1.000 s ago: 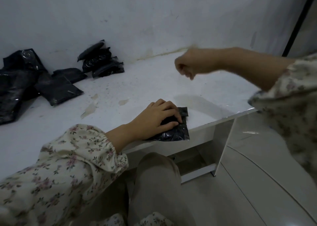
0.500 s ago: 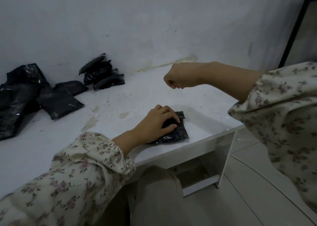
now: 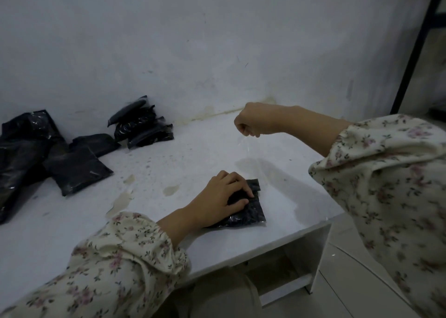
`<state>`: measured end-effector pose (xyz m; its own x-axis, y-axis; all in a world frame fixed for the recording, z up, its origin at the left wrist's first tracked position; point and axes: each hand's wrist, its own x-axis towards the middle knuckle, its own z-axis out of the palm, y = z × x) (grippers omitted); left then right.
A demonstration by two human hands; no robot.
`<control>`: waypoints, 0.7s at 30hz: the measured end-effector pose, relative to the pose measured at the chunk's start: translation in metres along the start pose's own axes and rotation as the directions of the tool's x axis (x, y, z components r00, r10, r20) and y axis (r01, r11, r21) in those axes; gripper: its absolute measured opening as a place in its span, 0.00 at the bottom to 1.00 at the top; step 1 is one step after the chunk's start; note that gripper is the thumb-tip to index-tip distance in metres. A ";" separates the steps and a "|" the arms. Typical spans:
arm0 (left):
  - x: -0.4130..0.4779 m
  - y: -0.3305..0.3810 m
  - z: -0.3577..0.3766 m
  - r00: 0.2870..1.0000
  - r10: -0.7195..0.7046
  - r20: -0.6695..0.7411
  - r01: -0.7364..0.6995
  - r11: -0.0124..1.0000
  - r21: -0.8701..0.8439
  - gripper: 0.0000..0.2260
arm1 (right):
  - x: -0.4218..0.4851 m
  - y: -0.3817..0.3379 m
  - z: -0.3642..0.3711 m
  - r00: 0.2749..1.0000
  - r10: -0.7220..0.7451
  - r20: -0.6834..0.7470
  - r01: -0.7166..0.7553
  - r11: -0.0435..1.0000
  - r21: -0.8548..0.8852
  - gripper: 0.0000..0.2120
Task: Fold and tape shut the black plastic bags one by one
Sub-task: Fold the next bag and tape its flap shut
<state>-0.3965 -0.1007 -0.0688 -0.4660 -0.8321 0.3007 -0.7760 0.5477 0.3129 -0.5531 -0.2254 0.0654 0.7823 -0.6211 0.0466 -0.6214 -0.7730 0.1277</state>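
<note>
Head view, only one: left hand point(image 3: 223, 195) lies palm down on a small folded black bag point(image 3: 248, 212), fingers point(image 3: 241, 185) spread and curled over its top, pressing it flat against the white table point(image 3: 193, 158); not a pinch grip, more a hold-down. Bag sits near the table's front right edge, its right half and a folded flap at the top right corner sticking out from under the hand. Right hand point(image 3: 253, 119) is raised above the table, well behind and above the bag, closed into a fist with thumb and fingertips pinched together pointing down; a faint clear strip, probably tape point(image 3: 243, 146), seems to hang from the pinch toward the bag, but it is barely visible, cannot tell for sure. Both forearms in floral sleeves point(image 3: 120, 264). Far left of the table: pile of larger flat black bags point(image 3: 31, 153), overlapping, one near the table's left edge. Behind them against the wall point(image 3: 217, 40), a small heap of folded black packets point(image 3: 142, 123), touching each other. Tabletop has brownish stains point(image 3: 121, 200) between the pile and the left hand. Table's open shelf underneath visible at lower right, tile floor point(image 3: 357, 288) beside it.
</note>
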 end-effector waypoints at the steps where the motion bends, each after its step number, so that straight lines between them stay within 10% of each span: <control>1: 0.001 -0.001 0.000 1.000 -0.001 0.003 0.001 1.000 0.000 0.10 | 0.004 0.001 -0.001 1.000 -0.004 0.007 0.004 1.000 0.001 0.12; 21: 0.022 -0.025 0.001 0.999 -0.027 -0.017 0.026 0.999 -0.041 0.14 | 0.052 0.007 0.022 0.984 0.021 -0.176 -0.068 0.961 -0.267 0.12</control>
<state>-0.3878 -0.1325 -0.0712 -0.4374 -0.8451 0.3074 -0.7701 0.5285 0.3573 -0.5178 -0.2658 0.0464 0.7647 -0.6046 0.2228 -0.6389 -0.6663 0.3845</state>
